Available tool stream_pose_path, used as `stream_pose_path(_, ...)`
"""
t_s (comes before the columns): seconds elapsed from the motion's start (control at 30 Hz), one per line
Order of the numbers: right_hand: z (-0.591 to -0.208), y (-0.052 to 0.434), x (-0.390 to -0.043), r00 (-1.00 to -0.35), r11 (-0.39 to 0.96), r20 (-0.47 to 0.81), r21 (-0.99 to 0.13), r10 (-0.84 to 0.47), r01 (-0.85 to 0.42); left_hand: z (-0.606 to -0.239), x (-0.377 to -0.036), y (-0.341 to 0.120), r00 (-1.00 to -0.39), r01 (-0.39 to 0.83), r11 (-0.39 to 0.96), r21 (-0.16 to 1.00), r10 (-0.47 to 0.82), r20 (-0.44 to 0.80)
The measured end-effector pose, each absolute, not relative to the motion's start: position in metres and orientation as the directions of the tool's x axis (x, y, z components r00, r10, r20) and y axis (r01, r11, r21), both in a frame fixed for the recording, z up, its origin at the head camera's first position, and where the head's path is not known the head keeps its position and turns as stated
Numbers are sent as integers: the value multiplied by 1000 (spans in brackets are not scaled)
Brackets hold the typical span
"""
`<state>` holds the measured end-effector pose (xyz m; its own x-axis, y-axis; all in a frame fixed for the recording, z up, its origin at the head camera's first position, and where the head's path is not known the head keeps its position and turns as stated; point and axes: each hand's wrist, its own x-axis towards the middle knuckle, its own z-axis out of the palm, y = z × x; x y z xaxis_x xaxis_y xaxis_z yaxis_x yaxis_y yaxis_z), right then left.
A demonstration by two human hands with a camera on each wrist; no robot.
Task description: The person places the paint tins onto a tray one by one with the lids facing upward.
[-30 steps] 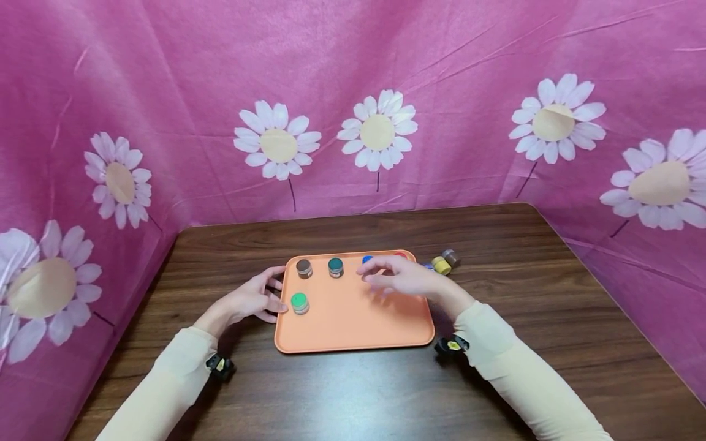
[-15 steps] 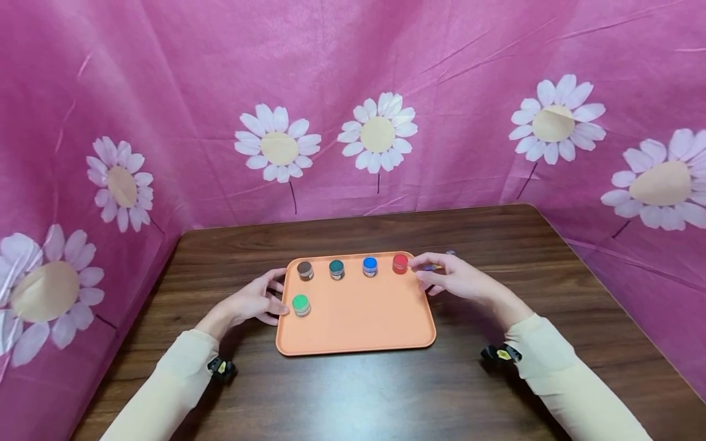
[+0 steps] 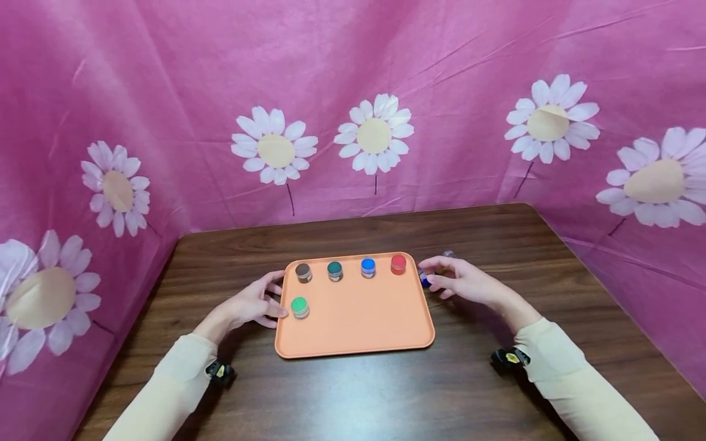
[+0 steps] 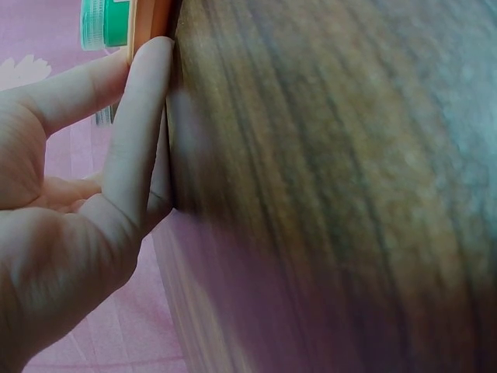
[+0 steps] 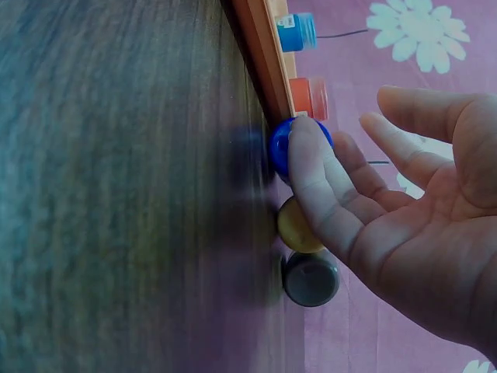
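The right hand (image 5: 404, 210) touches the dark blue paint pot (image 5: 289, 145) with 1 fingertip, fingers loosely open, not yet gripping. The pot looks light, rigid and smooth; best pinched across its round sides. The left hand (image 3: 250, 303) rests open-fingered against the orange tray (image 3: 353, 343) edge.

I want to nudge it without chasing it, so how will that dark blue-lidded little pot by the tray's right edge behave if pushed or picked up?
The dark blue-lidded pot looks small and squat, so probably light and slides rather than tips. On its round side it could roll. The right hand touches it with a fingertip only; the smooth lid may slip.

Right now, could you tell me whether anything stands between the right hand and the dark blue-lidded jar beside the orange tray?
Nothing visible does. The right hand already has a fingertip on the dark blue-lidded jar, which sits on the wooden table against the orange plastic tray.
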<state>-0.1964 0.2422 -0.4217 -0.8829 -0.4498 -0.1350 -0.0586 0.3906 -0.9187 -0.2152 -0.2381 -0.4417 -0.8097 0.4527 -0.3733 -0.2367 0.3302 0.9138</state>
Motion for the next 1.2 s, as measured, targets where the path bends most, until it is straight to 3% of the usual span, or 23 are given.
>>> stream_pose_path(1.2,-428,241,-209,-912,476,-132,-876,-388,-76,-443,-214,-238,-819,-234,324,917,443,-366)
